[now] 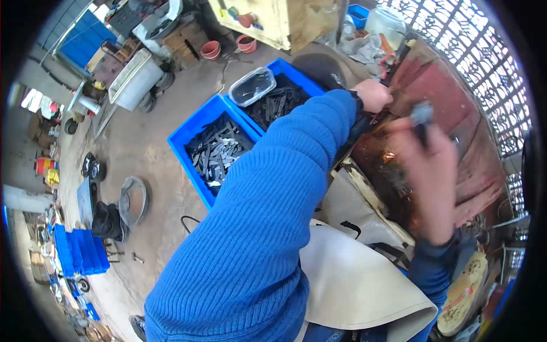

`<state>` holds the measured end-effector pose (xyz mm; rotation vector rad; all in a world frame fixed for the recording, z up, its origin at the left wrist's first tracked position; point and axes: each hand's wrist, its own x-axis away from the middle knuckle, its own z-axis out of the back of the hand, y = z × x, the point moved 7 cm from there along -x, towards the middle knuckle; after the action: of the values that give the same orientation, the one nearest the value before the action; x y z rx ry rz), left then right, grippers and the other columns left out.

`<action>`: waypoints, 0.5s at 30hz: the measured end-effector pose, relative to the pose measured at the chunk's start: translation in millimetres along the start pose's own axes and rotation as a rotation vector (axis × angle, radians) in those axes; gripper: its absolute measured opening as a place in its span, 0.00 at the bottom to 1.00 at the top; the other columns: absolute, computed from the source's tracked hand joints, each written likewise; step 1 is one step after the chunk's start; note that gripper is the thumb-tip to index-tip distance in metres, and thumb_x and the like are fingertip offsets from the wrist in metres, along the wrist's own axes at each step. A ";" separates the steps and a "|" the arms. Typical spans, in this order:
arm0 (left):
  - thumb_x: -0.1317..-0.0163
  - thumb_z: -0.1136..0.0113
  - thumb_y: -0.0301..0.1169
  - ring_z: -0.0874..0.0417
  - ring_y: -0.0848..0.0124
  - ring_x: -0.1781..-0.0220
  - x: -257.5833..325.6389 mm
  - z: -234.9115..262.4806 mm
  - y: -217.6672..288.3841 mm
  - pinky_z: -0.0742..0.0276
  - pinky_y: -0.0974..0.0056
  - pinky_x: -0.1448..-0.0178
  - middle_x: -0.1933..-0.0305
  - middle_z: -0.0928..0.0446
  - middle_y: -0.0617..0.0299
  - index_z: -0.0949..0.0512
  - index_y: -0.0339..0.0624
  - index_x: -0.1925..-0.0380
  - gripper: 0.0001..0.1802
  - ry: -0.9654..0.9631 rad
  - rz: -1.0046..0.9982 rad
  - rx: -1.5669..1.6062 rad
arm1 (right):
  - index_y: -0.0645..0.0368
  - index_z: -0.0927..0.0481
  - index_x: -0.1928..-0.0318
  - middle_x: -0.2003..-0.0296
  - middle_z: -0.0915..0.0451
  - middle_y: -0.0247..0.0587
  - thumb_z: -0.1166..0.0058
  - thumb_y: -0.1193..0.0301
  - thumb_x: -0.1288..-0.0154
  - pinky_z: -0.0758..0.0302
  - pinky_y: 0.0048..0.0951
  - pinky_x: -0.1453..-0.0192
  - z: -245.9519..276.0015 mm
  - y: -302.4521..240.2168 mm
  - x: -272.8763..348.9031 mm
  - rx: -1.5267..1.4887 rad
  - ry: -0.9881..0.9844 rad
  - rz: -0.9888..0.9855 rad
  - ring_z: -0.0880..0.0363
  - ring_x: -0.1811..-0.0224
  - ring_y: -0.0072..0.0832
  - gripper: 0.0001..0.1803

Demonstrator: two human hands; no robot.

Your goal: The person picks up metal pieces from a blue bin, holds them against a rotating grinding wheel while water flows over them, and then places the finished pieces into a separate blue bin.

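My left hand [374, 96] reaches across to the far side of the work spot, its fingers curled closed. What it holds, if anything, is hidden. Blurred by motion, my right hand [430, 171] is raised over the dark work surface, gripping a small dark piece with a grey end [422, 117] between thumb and fingers. Small orange glints [389, 157] show on the dark work area between my hands. Left of my left forearm stand two blue bins: the nearer bin [178, 149] holds loose dark and shiny metal strips [219, 151], the farther bin [305, 77] darker strips [279, 105].
A clear plastic tub [252, 86] rests on the farther bin. A cream apron or sheet [359, 273] covers my lap. A reddish cloth-like cover [439, 80] lies along the right, beside a metal lattice [484, 51]. A cream cabinet [279, 23] and two pots [210, 50] stand beyond.
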<state>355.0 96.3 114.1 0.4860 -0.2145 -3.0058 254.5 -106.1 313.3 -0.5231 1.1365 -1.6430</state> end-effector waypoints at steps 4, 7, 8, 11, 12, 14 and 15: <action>0.46 0.46 0.33 0.16 0.51 0.59 -16.7 0.9 12.3 0.21 0.50 0.55 0.63 0.18 0.52 0.17 0.48 0.63 0.12 0.009 -0.068 -0.027 | 0.65 0.20 0.63 0.73 0.20 0.53 0.35 0.66 0.43 0.24 0.37 0.66 -67.4 -54.8 31.2 -0.018 -0.313 0.162 0.18 0.70 0.44 0.14; 0.46 0.46 0.33 0.16 0.52 0.59 -22.9 0.5 39.0 0.21 0.50 0.56 0.64 0.19 0.52 0.17 0.47 0.64 0.12 0.036 -0.108 -0.004 | 0.64 0.19 0.60 0.73 0.19 0.47 0.35 0.70 0.43 0.25 0.30 0.66 -65.1 -51.1 33.8 -0.019 -0.262 0.241 0.19 0.71 0.29 0.13; 0.46 0.46 0.33 0.16 0.52 0.59 -19.4 5.1 41.3 0.20 0.50 0.56 0.64 0.19 0.52 0.17 0.46 0.64 0.12 0.046 -0.100 -0.005 | 0.64 0.19 0.59 0.73 0.18 0.44 0.35 0.72 0.43 0.25 0.26 0.66 -66.2 -58.2 37.6 -0.032 -0.261 0.296 0.20 0.72 0.22 0.12; 0.50 0.46 0.30 0.18 0.52 0.60 -5.1 -21.3 18.5 0.21 0.51 0.56 0.66 0.20 0.51 0.19 0.43 0.68 0.10 -0.014 -0.068 -0.013 | 0.63 0.19 0.62 0.74 0.19 0.45 0.36 0.72 0.42 0.24 0.32 0.68 -85.7 -114.1 66.3 -0.448 -0.382 0.458 0.18 0.73 0.34 0.09; 0.54 0.45 0.27 0.19 0.51 0.61 -6.4 -21.5 49.1 0.22 0.51 0.57 0.66 0.21 0.50 0.20 0.42 0.69 0.10 -0.074 -0.125 -0.017 | 0.63 0.19 0.62 0.74 0.19 0.45 0.36 0.72 0.42 0.24 0.32 0.68 -72.8 -106.4 54.1 -0.421 -0.288 0.431 0.18 0.73 0.34 0.09; 0.45 0.47 0.31 0.17 0.53 0.60 12.3 -18.6 38.1 0.20 0.51 0.56 0.66 0.20 0.53 0.18 0.45 0.69 0.09 -0.022 -0.189 -0.053 | 0.62 0.21 0.68 0.76 0.21 0.45 0.38 0.71 0.41 0.24 0.38 0.69 -81.3 -118.3 57.6 -0.290 -0.309 0.437 0.20 0.73 0.44 0.07; 0.45 0.47 0.31 0.17 0.53 0.60 12.9 -17.9 38.4 0.20 0.51 0.56 0.66 0.20 0.53 0.18 0.45 0.69 0.09 -0.034 -0.206 -0.053 | 0.62 0.21 0.68 0.76 0.21 0.45 0.38 0.71 0.41 0.24 0.38 0.69 -75.6 -119.0 60.7 -0.294 -0.289 0.433 0.20 0.73 0.44 0.07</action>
<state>351.1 54.8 99.2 0.4804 -0.0912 -3.2125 113.5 -125.9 370.5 -0.6276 1.1805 -1.0007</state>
